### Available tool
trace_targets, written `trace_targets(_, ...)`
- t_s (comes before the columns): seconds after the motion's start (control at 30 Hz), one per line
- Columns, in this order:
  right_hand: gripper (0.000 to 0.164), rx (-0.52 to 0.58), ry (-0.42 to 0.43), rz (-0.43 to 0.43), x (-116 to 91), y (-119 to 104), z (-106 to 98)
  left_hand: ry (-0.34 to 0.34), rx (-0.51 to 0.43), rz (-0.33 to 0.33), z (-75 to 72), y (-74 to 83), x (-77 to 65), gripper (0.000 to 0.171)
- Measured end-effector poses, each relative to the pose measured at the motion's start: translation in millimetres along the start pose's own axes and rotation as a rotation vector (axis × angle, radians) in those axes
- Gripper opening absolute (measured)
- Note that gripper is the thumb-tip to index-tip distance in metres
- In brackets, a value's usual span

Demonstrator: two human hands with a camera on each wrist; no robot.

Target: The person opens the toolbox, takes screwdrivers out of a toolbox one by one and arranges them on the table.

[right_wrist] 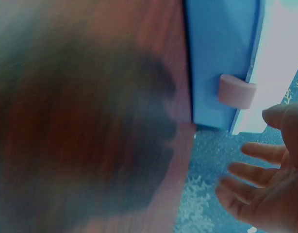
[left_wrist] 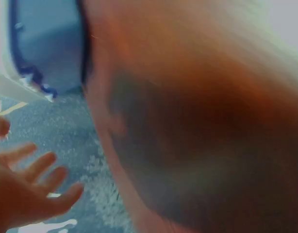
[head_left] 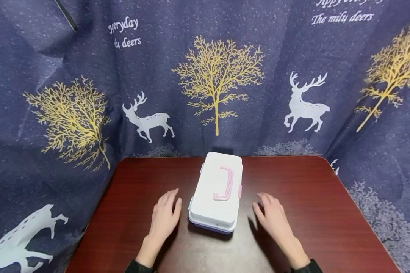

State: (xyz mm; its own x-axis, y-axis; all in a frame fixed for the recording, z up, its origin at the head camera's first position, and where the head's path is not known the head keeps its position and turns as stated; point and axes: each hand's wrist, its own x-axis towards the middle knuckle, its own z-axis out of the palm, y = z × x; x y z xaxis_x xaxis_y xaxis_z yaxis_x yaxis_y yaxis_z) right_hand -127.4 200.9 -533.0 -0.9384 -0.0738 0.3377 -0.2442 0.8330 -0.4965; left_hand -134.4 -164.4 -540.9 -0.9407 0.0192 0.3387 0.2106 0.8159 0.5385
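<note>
A white-lidded plastic case with a blue lower body lies on the table, its long side running away from me and tilted slightly right. A pink handle lies folded on its lid, and a pink latch sits on its right side. To the left of the case is my left hand, fingers spread and apart from it. My right hand hovers to its right with relaxed fingers, casting a shadow on the table. Neither hand holds anything.
The reddish-brown wooden table has rounded far corners. Behind it and along both sides hangs a dark blue curtain printed with white deer and yellow trees. The case's far end stands near the table's back edge.
</note>
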Motion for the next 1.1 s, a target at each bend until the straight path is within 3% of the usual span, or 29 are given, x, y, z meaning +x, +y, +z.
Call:
trace_targets(0.07, 0.03, 0.132, -0.051, 0.088, 8, -4, 1, 0.03, -0.183, -0.094, 4.2, 2.9, 10.7, 0.035)
trace_targets(0.17, 0.03, 0.278, -0.143, 0.231, 22, -9, 5, -0.023, -0.382, -0.241, 11.4, 8.6, 28.5, 0.036)
trace_targets(0.3, 0.039, 0.349, -0.224, 0.316, 36, -15, 15, -0.173, -0.48, -0.351, 22.5, 17.6, 44.1, 0.05)
trace_targets(0.53, 0.041, 0.516, -0.257, 0.414, 42, -19, 31, -0.27, -0.602, -0.351, 34.5, 25.5, 46.3, 0.061)
trace_targets(0.77, 0.039, 0.567, -0.226, 0.373, 41, -23, 36, -0.259, -0.629, -0.386, 32.5, 28.2, 45.5, 0.059)
trace_targets(1.1, 0.038, 0.713, -0.225, 0.378, 39, -21, 37, -0.235, -0.679, -0.375, 32.4, 33.3, 36.1, 0.05)
